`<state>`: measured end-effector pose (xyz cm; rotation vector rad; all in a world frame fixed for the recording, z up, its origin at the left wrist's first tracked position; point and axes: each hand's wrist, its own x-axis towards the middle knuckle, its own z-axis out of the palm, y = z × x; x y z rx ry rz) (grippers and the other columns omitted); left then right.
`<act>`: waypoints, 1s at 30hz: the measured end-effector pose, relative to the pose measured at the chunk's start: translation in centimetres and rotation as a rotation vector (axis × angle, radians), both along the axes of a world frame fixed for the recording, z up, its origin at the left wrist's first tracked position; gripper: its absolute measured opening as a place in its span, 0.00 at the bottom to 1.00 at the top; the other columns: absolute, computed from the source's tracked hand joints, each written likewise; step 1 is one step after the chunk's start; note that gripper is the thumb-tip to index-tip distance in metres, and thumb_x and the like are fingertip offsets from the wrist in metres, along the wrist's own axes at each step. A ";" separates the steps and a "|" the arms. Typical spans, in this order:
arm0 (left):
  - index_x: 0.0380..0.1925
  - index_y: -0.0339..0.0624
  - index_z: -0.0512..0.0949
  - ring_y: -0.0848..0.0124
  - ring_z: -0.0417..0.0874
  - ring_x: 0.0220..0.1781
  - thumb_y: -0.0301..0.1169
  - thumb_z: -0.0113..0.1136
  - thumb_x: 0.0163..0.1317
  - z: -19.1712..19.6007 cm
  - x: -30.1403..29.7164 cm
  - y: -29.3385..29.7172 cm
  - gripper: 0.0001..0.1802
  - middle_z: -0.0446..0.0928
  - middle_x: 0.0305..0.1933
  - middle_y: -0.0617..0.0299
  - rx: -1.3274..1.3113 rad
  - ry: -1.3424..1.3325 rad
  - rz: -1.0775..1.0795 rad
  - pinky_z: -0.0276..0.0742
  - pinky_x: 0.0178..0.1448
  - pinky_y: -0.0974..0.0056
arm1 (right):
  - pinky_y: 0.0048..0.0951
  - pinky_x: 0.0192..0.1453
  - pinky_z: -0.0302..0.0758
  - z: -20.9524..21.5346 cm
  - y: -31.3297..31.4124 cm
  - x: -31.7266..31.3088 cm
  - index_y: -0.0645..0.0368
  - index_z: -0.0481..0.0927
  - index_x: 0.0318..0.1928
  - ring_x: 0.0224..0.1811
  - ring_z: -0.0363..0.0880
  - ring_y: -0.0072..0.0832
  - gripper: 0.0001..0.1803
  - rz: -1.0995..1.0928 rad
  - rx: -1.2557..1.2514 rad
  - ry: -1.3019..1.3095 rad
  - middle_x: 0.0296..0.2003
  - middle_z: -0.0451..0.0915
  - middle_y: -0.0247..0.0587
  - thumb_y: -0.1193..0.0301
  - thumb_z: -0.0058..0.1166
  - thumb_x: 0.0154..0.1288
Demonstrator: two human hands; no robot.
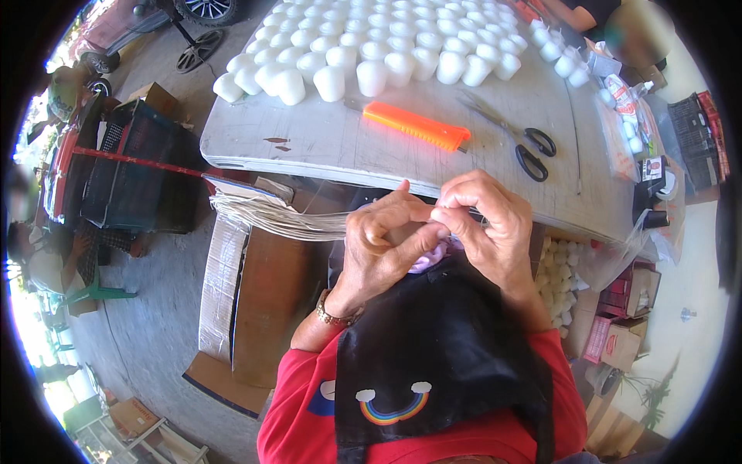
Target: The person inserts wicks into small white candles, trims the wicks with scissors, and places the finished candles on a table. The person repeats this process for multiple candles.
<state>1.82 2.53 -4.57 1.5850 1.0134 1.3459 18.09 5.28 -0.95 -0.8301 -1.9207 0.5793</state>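
A bundle of long, thin whitish strands that look like candle wicks [282, 220] stretches leftward from my left hand [384, 243], whose fingers are curled around it. Thumb and fingers of my right hand [488, 226] are pinched together right against the left fingertips. Whatever lies in that pinch is too small to make out. Both hands are just off the table's near edge, above my black apron [448, 340]. Beyond them on the grey table [309, 139] lie an orange-handled cutter knife [413, 126] and black-handled scissors [533, 151].
Rows of white cup-shaped candles [371, 76] cover the table's far part. A thin rod [576, 143] lies at the right, near plastic bags and bottles [622, 97]. Left of me stands an open cardboard box [267, 294]. Another person's arm [568, 14] shows at the far right.
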 end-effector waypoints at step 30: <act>0.32 0.41 0.81 0.63 0.83 0.32 0.21 0.68 0.48 -1.6 0.9 0.8 0.09 0.81 0.28 0.61 0.351 0.340 0.512 0.75 0.62 0.52 | 0.33 0.36 0.70 -2.1 1.2 -1.1 0.60 0.78 0.36 0.32 0.76 0.35 0.12 -0.129 0.242 -0.298 0.31 0.78 0.38 0.85 0.61 0.51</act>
